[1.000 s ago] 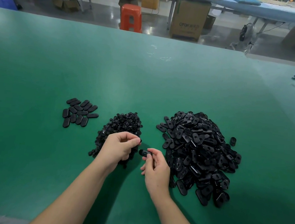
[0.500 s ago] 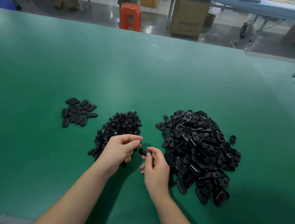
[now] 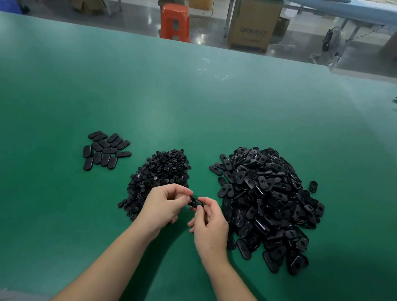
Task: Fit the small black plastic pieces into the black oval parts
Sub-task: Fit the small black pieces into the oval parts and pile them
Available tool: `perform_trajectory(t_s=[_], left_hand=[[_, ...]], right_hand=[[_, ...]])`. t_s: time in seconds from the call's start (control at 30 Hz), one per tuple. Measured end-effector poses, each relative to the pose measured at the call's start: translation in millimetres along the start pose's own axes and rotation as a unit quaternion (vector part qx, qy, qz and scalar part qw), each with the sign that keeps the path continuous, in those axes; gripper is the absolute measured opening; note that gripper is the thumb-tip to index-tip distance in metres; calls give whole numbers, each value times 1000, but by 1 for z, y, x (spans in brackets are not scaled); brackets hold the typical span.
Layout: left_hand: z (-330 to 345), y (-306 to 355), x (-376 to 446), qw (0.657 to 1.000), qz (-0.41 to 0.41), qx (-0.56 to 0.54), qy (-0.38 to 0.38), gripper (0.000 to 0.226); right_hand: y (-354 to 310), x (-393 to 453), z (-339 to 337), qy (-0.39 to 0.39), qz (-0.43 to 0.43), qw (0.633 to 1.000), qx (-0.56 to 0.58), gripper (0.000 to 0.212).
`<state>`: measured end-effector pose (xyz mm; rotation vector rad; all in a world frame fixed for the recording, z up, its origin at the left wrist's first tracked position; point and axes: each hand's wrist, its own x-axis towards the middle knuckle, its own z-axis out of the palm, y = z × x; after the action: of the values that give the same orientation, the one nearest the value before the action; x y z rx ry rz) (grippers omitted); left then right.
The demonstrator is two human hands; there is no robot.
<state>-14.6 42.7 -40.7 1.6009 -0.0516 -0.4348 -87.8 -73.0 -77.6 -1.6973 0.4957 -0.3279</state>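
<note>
I take the big heap of black oval parts (image 3: 268,205) as my landmark. Just to its left my two hands meet above the green worktop (image 3: 37,206). My right hand (image 3: 210,228) pinches one oval part (image 3: 196,202) between thumb and fingertips, the other fingers curled. My left hand (image 3: 164,205) has its fingers curled in against that same part; I judge it is pressing a small black plastic piece into it, but the piece itself is hidden under my fingertips, so I cannot say whether it is seated.

Further left of the heap, past my hands, lies the pile of small black plastic pieces (image 3: 160,173), partly behind my left hand. Well to the left again sits a small flat cluster of oval parts (image 3: 104,150), laid side by side; I take these for the finished ones. Set against the heap, that cluster is small, so by my reckoning the job is only in its early part, with most ovals not yet fitted. One loose part (image 3: 313,186) lies just beyond the heap's right side.

There are no trays or bins on the worktop; everything lies in loose piles directly on it.
</note>
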Motion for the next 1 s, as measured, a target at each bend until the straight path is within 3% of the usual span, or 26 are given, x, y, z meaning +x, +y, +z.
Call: perform_trajectory(t_s=[0.17,0.47,0.83,1.0], left_hand=[[1,1,-1,1000,-10,14,16,31],[0,5,-2,1000,3,-28,1,3],[-2,-2,-1,997,-31,-71,8,7],[-2,-3,-1,998,-41,-40,28,7]], right_hand=[[-1,0,0,2,1,1000,-6,26],[-6,-2,-1,-3,5,1000,3,27],[-8,-2,0,6,2,1000,8,26],[-7,-3,0,15,-5,1000,-1,26]])
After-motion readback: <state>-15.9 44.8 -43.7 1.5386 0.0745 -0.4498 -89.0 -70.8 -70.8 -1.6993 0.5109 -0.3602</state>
